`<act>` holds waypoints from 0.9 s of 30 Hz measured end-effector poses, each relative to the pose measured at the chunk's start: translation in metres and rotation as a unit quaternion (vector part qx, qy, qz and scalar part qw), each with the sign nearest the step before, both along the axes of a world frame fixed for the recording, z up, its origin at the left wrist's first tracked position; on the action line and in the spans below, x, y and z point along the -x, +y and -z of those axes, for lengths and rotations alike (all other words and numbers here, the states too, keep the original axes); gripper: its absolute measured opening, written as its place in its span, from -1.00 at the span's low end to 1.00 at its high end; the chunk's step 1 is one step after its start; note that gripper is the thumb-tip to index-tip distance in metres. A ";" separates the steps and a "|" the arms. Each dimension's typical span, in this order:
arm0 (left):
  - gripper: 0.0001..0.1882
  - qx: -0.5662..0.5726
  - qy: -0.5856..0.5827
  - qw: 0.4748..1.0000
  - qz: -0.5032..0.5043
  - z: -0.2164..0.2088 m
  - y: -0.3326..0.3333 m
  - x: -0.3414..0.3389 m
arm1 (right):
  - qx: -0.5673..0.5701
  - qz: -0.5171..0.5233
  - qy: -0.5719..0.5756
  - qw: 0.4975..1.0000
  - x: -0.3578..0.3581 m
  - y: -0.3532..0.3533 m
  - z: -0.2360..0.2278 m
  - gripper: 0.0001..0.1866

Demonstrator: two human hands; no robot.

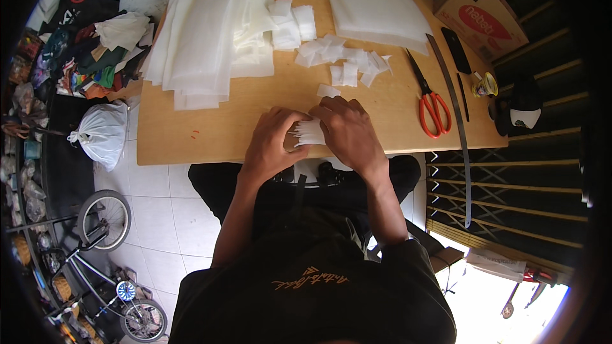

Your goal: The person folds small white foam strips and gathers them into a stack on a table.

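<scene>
Between my two hands, close to the table's near edge, is a small stack of thin white pieces [309, 132] with uneven, strip-like edges on its left side. My left hand [275, 139] curves around its left end, thumb below and fingers above. My right hand [349, 129] covers its right end, so part of the stack is hidden. Just beyond my fingers lies a single white square [328, 90]. Farther back are loose small white squares [325, 50] and a thicker pile of white pieces [292, 24]. Orange-handled scissors [435, 114] rest to the right.
Long white sheets [204, 32] are piled at the table's left, and a wide white sheet stack [376, 3] lies behind. A long metal ruler [464, 146] overhangs the near edge. A black phone [455, 50], yellow tub [486, 85] and cardboard box [478, 16] stand right.
</scene>
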State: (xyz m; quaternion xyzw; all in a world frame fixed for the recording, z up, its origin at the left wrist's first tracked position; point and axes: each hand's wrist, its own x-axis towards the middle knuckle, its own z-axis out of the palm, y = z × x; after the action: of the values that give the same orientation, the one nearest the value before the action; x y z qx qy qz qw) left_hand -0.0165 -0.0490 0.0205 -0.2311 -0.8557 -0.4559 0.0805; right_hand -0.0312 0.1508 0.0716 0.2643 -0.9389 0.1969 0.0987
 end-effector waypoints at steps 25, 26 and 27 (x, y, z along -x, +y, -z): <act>-0.44 -0.020 -0.005 1.000 -0.024 0.001 0.003 -0.002 | 0.108 0.024 -0.111 0.988 -0.012 0.004 -0.001 -0.68; -0.45 -0.016 0.014 0.999 -0.028 0.000 0.003 -0.002 | 0.114 0.022 -0.107 0.987 -0.014 0.004 -0.001 -0.65; -0.45 -0.013 0.033 0.999 -0.032 -0.003 0.004 -0.001 | 0.120 0.020 -0.104 0.987 -0.016 0.005 -0.002 -0.62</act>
State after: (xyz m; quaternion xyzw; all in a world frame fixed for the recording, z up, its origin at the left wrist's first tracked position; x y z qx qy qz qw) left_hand -0.0153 -0.0452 0.0233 -0.2170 -0.8538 -0.4561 0.1263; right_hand -0.0151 0.1556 0.0734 0.2096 -0.9188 0.3325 0.0360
